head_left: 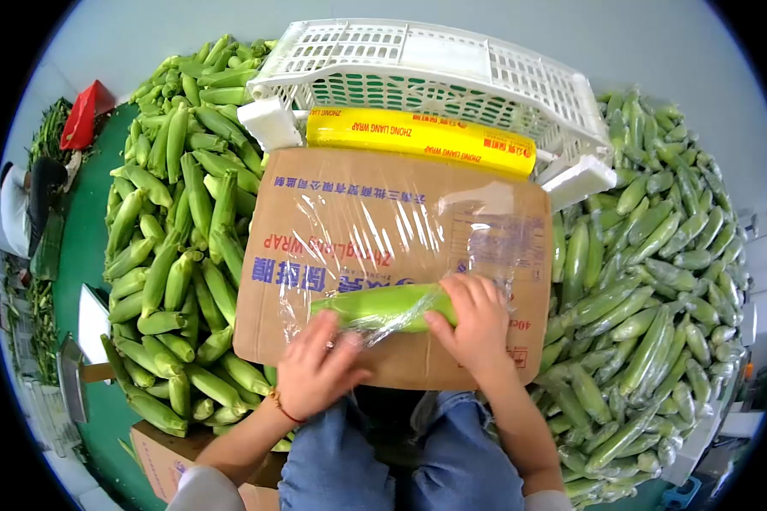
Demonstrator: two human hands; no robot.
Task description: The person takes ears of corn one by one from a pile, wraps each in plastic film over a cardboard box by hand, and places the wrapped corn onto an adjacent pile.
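An ear of corn in its green husk (388,307) lies across a sheet of clear plastic wrap (400,204), which is spread over a cardboard sheet (264,319) in front of my knees. My right hand (473,328) grips the right end of the corn, thumb in front and fingers over the top. At the corn's lower left side, my left hand (320,366) has its fingers bent and pinched at the edge of the wrap. Behind the cardboard sits a yellow roll of wrap (418,136) with red lettering.
A white plastic crate (435,64) stands on its side behind the roll. Unwrapped corn (175,264) is heaped at left, wrapped corn (648,298) at right. A cardboard box (158,460) sits at lower left. Another person (25,200) is at the far left, near a red container (85,115).
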